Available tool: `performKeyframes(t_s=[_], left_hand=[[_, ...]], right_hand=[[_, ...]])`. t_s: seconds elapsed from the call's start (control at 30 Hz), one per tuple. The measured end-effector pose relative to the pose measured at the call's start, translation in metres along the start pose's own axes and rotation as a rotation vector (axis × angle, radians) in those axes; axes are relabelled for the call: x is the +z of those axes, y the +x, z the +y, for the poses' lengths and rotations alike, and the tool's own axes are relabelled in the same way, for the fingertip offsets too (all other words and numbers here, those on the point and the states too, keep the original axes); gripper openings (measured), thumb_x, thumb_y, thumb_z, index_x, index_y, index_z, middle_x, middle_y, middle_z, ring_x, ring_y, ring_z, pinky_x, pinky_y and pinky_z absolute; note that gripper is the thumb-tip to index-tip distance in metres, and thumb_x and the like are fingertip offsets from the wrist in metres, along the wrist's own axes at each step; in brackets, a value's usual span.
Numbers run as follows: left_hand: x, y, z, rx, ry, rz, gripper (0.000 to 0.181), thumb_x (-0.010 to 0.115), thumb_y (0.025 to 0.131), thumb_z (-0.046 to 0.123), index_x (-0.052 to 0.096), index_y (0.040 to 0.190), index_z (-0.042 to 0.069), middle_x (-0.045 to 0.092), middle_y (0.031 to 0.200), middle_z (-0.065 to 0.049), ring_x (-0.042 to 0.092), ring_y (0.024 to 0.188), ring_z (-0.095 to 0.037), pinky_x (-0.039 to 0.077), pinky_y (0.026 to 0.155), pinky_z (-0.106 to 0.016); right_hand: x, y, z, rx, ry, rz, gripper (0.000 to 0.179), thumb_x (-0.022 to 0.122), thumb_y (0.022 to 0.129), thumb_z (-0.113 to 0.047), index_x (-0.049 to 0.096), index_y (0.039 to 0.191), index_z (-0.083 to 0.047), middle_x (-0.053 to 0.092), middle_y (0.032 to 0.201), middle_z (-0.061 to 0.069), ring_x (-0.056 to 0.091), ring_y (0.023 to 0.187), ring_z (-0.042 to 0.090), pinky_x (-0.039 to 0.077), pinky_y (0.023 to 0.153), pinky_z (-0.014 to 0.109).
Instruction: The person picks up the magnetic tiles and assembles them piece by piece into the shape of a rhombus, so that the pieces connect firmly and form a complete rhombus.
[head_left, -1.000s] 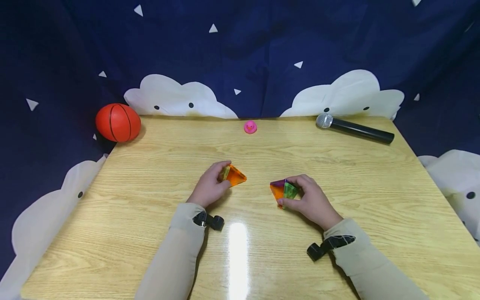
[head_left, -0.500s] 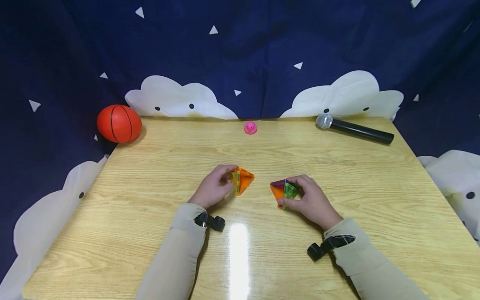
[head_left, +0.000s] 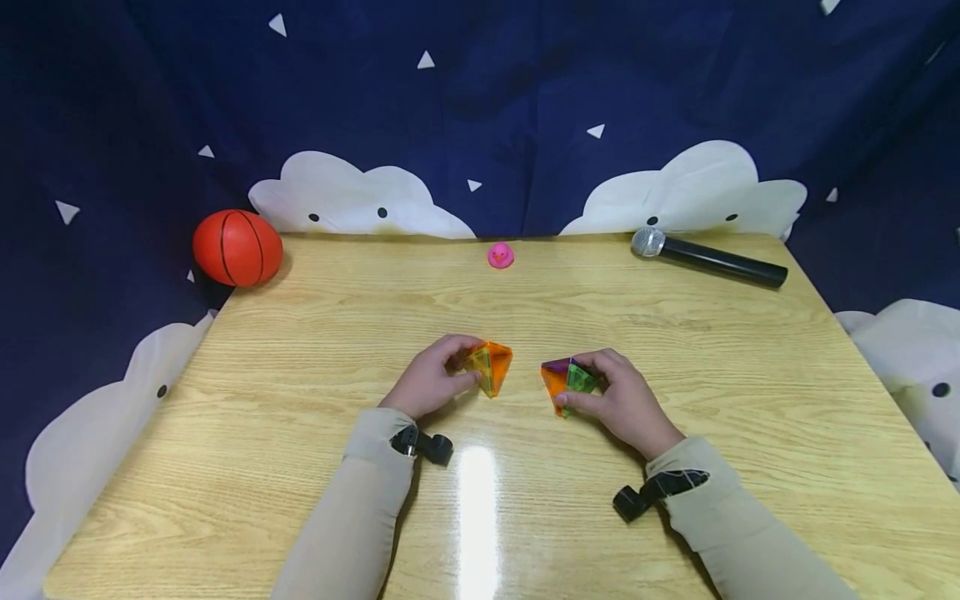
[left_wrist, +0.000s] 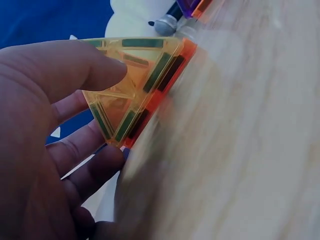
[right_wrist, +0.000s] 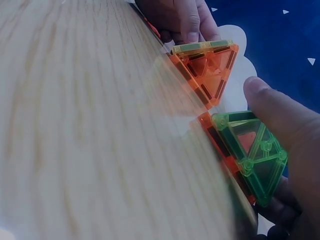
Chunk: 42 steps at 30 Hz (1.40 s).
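Near the middle of the table two small groups of translucent triangular magnetic tiles stand a short gap apart. My left hand (head_left: 433, 381) pinches the left group, a yellow tile (left_wrist: 150, 44) joined to an orange tile (head_left: 501, 363). In the left wrist view the thumb lies over the yellow face, with the fingers behind. My right hand (head_left: 622, 404) pinches the right group between thumb and fingers. There a green tile (right_wrist: 230, 131), an orange tile (head_left: 553, 383) and a purple tile (head_left: 557, 365) meet at their edges. The group's lower edges appear to rest on the wood.
On the wooden table (head_left: 315, 333), a red ball (head_left: 237, 248) sits at the far left edge. A pink rubber duck (head_left: 500, 255) stands at the back middle. The black microphone (head_left: 720, 260) lies at the back right, before a dark blue curtain (head_left: 517, 100).
My left hand has moved to the right with its yellow and orange tiles, closer to the other group, and the tiles have turned slightly. The right hand has stayed in place.
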<state>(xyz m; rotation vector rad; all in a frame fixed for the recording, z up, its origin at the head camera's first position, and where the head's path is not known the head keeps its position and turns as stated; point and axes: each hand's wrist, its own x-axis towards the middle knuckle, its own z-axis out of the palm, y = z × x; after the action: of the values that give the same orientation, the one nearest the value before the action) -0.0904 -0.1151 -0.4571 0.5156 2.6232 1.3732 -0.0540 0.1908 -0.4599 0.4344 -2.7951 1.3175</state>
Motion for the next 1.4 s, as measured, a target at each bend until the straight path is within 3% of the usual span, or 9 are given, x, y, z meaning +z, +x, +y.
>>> performKeyframes(t_s=[0.17, 0.67, 0.93, 1.4], left_hand=[[0.003, 0.0, 0.001, 0.027, 0.024, 0.011, 0.044, 0.077, 0.088, 0.017, 0.065, 0.13, 0.02, 0.064, 0.122, 0.003, 0.058, 0.099, -0.018, 0.049, 0.09, -0.038], [0.014, 0.003, 0.009, 0.074, 0.116, -0.013, 0.042, 0.08, 0.088, 0.026, 0.067, 0.128, 0.021, 0.067, 0.123, 0.006, 0.061, 0.099, -0.014, 0.049, 0.089, -0.036], [0.022, 0.004, 0.013, 0.084, 0.154, -0.006, 0.042, 0.079, 0.088, 0.032, 0.067, 0.127, 0.023, 0.068, 0.123, 0.007, 0.061, 0.101, -0.011, 0.04, 0.096, -0.041], [0.031, 0.004, 0.018, 0.087, 0.215, -0.002, 0.04, 0.079, 0.086, 0.031, 0.068, 0.124, 0.023, 0.069, 0.11, 0.009, 0.053, 0.082, -0.013, 0.032, 0.083, -0.037]], right_hand=[[0.0, 0.0, -0.001, 0.0, -0.001, 0.007, 0.057, 0.085, 0.079, -0.037, 0.066, 0.126, -0.011, 0.062, 0.115, 0.004, 0.056, 0.101, 0.021, 0.045, 0.086, 0.041], [0.004, 0.002, -0.001, -0.006, -0.031, 0.068, 0.053, 0.083, 0.083, -0.033, 0.068, 0.126, -0.008, 0.063, 0.108, 0.005, 0.056, 0.095, 0.021, 0.045, 0.08, 0.038], [0.007, 0.005, -0.001, 0.004, -0.016, 0.091, 0.053, 0.083, 0.083, -0.035, 0.069, 0.126, -0.008, 0.063, 0.107, 0.005, 0.056, 0.092, 0.02, 0.046, 0.079, 0.039], [0.007, 0.004, -0.001, 0.011, -0.025, 0.066, 0.052, 0.082, 0.084, -0.037, 0.069, 0.128, -0.013, 0.064, 0.108, 0.002, 0.057, 0.093, 0.019, 0.047, 0.081, 0.04]])
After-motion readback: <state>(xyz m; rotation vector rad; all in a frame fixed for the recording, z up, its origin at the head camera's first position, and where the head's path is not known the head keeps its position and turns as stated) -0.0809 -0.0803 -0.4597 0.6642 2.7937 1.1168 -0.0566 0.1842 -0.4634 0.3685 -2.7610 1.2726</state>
